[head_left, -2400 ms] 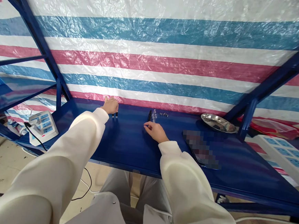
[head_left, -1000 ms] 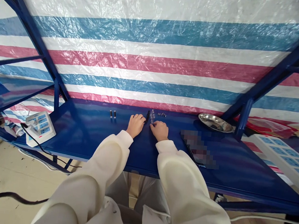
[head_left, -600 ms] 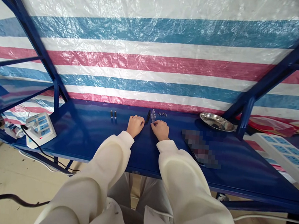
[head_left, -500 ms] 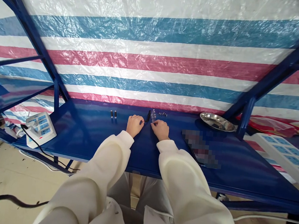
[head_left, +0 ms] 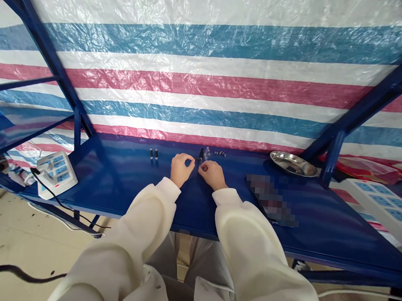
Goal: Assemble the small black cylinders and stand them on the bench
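My left hand (head_left: 182,170) is closed in a pinch on a small black part (head_left: 198,159) that sticks out to the right of its fingertips. Close by on the right, my right hand (head_left: 213,174) pinches something small, perhaps a clear piece, at the black part's end; its shape is too small to make out. Just beyond the fingers lie a group of small black parts (head_left: 201,152) and a row of clear plastic pieces (head_left: 207,152). Several tiny shiny metal pieces (head_left: 219,154) sit to their right. Two small black cylinders with silvery ends (head_left: 154,154) stand or lie off to the left.
The blue table (head_left: 115,181) has a shiny metal dish (head_left: 293,164) at its back right. A blurred-out dark flat object (head_left: 270,200) lies right of my arm. White power strips (head_left: 57,175) sit at both sides. Blue frame posts and a striped sheet (head_left: 206,86) stand behind.
My right hand has moved left, so both hands' fingertips are nearer each other. The black part in my left hand now points sideways between them.
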A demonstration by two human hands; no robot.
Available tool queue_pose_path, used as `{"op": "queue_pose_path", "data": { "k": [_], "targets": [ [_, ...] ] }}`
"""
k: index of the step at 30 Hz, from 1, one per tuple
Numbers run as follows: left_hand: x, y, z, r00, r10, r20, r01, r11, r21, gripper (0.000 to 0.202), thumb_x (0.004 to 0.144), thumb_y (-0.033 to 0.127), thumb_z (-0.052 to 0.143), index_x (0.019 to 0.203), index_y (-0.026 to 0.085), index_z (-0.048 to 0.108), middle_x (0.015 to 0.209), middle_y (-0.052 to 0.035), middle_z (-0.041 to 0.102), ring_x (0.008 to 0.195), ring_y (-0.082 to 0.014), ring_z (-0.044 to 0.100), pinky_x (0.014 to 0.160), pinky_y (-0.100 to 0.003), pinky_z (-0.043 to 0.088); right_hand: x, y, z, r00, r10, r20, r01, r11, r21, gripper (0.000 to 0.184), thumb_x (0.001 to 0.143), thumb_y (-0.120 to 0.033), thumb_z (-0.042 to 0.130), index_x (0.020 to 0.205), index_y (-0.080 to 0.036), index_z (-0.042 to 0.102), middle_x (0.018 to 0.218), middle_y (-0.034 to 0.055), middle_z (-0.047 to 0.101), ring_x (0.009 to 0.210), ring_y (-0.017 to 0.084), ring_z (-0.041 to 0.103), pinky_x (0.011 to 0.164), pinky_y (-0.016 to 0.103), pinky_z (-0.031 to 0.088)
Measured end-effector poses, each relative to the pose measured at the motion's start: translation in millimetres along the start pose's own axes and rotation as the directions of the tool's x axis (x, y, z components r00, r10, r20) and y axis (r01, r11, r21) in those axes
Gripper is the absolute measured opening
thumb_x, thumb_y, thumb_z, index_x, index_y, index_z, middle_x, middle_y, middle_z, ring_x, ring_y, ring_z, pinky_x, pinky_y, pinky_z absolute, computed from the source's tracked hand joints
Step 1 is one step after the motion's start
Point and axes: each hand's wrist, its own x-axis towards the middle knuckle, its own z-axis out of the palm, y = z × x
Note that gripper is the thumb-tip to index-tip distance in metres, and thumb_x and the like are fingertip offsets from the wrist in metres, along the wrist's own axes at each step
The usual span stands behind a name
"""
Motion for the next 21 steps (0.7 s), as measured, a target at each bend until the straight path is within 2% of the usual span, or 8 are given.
{"op": "queue_pose_path", "data": {
  "k": [4,12,17,21],
  "targets": [
    [-1,1,-0.4,0.999,-0.009,-0.041,0.009,1.0,0.007,0.008,0.077,0.015,0.057,0.074,0.02,0.062,0.081,-0.0033,0.066,0.08,-0.0174,0.057,0.079,-0.033,0.045,-2,-1,-2,0.997,-0.076,0.003,0.076,0.997,0.014,0.011,0.077,-0.023,0.052,0.072,-0.018,0.061,0.073,0.0037,0.063,0.074,0.017,0.054,0.066,0.027,0.034],
    [-2,1,-1.3,0.998,0.035,-0.057,-0.034,0.999,0.017,0.009,0.082,0.017,0.052,0.079,0.019,0.06,0.085,-0.0039,0.065,0.082,-0.0162,0.056,0.081,-0.031,0.043,-5,-5,-9,0.993,-0.116,0.027,0.118,0.991,-0.056,0.009,0.076,-0.02,0.052,0.07,-0.018,0.058,0.075,0.0051,0.063,0.076,0.018,0.054,0.065,0.027,0.031],
    [-3,-1,-0.8,0.997,0.071,-0.021,-0.071,0.997,0.021,0.011,0.083,0.018,0.051,0.086,0.019,0.061,0.09,-0.0041,0.066,0.085,-0.0164,0.057,0.081,-0.031,0.043,-7,-7,-11,0.992,-0.127,0.021,0.129,0.988,-0.087,0.008,0.075,-0.02,0.051,0.07,-0.017,0.057,0.076,0.0054,0.063,0.077,0.018,0.054,0.064,0.028,0.028],
    [-4,-3,1.1,0.989,0.135,0.054,-0.137,0.99,0.019,0.013,0.084,0.019,0.051,0.086,0.02,0.063,0.093,-0.0042,0.066,0.089,-0.0162,0.058,0.084,-0.03,0.044,-7,-6,-9,0.991,-0.134,0.006,0.134,0.989,-0.066,0.008,0.075,-0.021,0.051,0.07,-0.018,0.056,0.075,0.0052,0.062,0.075,0.017,0.053,0.063,0.027,0.028]
  ]
}}
